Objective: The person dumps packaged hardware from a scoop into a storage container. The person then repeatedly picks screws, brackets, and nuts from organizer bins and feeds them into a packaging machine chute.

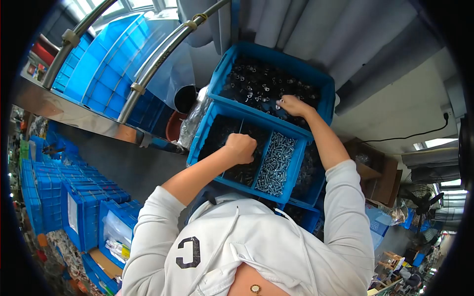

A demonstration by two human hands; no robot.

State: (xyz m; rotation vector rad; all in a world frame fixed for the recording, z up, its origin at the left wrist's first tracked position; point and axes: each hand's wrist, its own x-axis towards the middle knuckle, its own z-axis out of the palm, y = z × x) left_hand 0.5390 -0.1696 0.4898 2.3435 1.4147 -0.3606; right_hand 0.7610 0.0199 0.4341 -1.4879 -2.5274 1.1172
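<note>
Just ahead of me is a blue divided bin (196, 154) with dark small parts in its left and middle compartments and silver screws (275, 163) in the right one. My left hand (241, 148) is over the middle compartment, its fingers curled closed; what they hold, if anything, is hidden. Behind stands a larger blue bin (276, 53) holding many black parts with metal rings (249, 93). My right hand (292, 105) reaches into this bin at its right side, thumb and fingers pinched together at a small metal-and-black part (279, 104).
A metal rack frame (138, 89) with blue crates (106, 64) stands at the upper left. More blue crates (79, 197) are stacked at the lower left. Right of the bins are a cardboard box (375, 172) and a black cable (410, 135) along the wall.
</note>
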